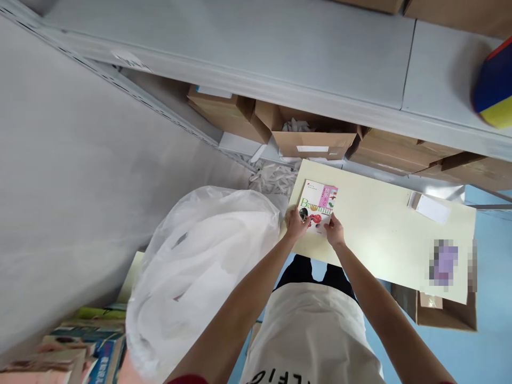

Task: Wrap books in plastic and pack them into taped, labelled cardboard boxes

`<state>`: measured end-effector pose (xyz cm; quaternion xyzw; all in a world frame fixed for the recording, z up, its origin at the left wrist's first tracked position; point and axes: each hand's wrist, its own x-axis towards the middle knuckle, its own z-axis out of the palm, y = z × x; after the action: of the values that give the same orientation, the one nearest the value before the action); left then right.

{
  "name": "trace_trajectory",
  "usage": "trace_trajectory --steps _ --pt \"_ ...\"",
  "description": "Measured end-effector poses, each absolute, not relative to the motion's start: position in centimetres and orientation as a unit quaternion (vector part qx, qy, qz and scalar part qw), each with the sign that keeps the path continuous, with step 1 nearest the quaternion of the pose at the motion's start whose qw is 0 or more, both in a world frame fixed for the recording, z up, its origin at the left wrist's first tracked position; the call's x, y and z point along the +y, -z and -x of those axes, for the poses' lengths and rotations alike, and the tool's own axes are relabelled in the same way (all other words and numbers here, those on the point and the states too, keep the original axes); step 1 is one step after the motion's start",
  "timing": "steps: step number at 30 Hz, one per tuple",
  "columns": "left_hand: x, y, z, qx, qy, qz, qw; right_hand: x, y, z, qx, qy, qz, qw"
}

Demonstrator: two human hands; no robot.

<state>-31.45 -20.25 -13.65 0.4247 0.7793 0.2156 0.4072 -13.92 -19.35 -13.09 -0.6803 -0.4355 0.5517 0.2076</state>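
A white booklet (314, 205) with a pink panel, fruit pictures and the word "Beautiful" is over the left end of a cream table (380, 218). My left hand (296, 224) grips its lower left edge, thumb on the cover. At the lower right edge, my right hand (334, 230) holds it with the fingers closed on the side. The cover faces up; whether the booklet rests on the table or hovers just above it, I cannot tell.
Left of the table stands a large white plastic bag (200, 266). Stacked books (92, 341) lie at lower left. A small white box (432, 208) and a blurred purple item (445, 262) are on the table. Behind it, a grey shelf (240, 48) spans cardboard boxes (316, 141).
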Motion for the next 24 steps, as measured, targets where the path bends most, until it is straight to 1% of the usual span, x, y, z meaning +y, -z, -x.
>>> trace_trajectory --steps 3,6,9,14,19,24 --pt "-20.8 13.8 31.5 0.795 -0.188 -0.423 0.391 -20.4 13.4 14.5 -0.482 -0.476 0.711 0.19" --pt "-20.9 13.8 31.6 0.781 -0.195 -0.447 0.391 -20.8 13.7 15.3 -0.522 -0.41 0.727 0.177" --pt "-19.9 14.1 32.3 0.772 -0.209 -0.477 0.365 -19.7 14.2 16.2 -0.534 -0.399 0.725 0.173" --pt "-16.4 15.4 34.1 0.769 -0.22 -0.503 0.328 -15.6 15.1 17.5 -0.556 -0.376 0.717 0.189" --pt "-13.6 16.3 34.9 0.766 -0.23 -0.501 0.33 -12.8 15.3 17.9 -0.557 -0.358 0.729 0.174" --pt "-13.2 16.6 34.8 0.755 -0.237 -0.51 0.338 -12.5 14.9 17.9 -0.56 -0.352 0.73 0.171"
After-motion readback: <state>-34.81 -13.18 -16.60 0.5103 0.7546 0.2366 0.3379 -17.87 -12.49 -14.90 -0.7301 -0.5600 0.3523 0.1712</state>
